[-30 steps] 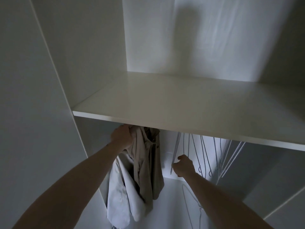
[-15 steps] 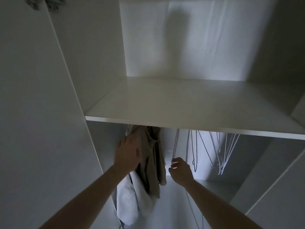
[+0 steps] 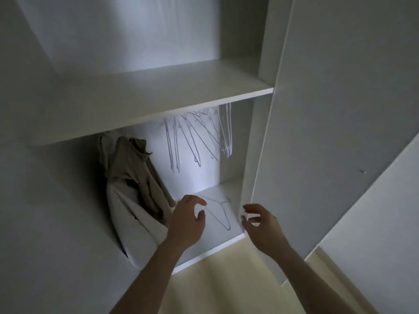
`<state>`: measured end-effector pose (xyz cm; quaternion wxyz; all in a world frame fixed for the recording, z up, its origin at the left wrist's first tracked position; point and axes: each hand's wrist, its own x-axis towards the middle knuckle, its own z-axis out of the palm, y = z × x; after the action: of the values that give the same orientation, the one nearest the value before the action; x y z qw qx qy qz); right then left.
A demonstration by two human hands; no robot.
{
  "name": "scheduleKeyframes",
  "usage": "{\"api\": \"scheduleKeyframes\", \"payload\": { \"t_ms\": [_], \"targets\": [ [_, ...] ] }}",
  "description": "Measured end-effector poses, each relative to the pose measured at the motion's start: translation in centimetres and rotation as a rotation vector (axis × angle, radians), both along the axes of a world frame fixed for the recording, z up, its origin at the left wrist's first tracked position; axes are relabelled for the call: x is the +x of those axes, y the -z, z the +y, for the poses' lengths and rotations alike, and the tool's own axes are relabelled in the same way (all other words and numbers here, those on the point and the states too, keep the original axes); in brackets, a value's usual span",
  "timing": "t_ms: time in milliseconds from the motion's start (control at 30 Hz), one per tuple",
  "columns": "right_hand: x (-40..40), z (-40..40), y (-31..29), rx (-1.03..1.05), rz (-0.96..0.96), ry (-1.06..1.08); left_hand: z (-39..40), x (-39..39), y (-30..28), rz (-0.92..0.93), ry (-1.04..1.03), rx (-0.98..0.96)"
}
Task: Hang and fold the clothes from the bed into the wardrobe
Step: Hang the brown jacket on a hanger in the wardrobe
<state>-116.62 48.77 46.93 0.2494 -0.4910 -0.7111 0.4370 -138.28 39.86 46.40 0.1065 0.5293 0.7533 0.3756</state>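
I look down into the wardrobe (image 3: 256,137). My left hand (image 3: 188,220) and right hand (image 3: 263,227) hover low at its opening, fingers loosely spread, holding nothing. A thin wire hanger (image 3: 218,214) lies on the wardrobe floor between them; it looks light, springy and easily bent, best pinched at the hook or shoulder. Soft beige and white clothes (image 3: 133,184) hang limp at the left, under the shelf (image 3: 145,98). Spare hangers (image 3: 199,137) dangle to their right.
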Motion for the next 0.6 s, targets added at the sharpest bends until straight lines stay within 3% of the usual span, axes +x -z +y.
{"api": "scheduleKeyframes", "payload": {
  "t_ms": [267,600],
  "targets": [
    [19.0,-10.7,-1.4,-0.058,0.041,0.272,-2.8,15.7,-2.1,0.053,0.355,-0.052],
    [51.2,-31.0,-0.7,-0.101,-0.046,0.748,-11.4,50.3,-1.3,0.04,0.945,-0.145]
  ]
}}
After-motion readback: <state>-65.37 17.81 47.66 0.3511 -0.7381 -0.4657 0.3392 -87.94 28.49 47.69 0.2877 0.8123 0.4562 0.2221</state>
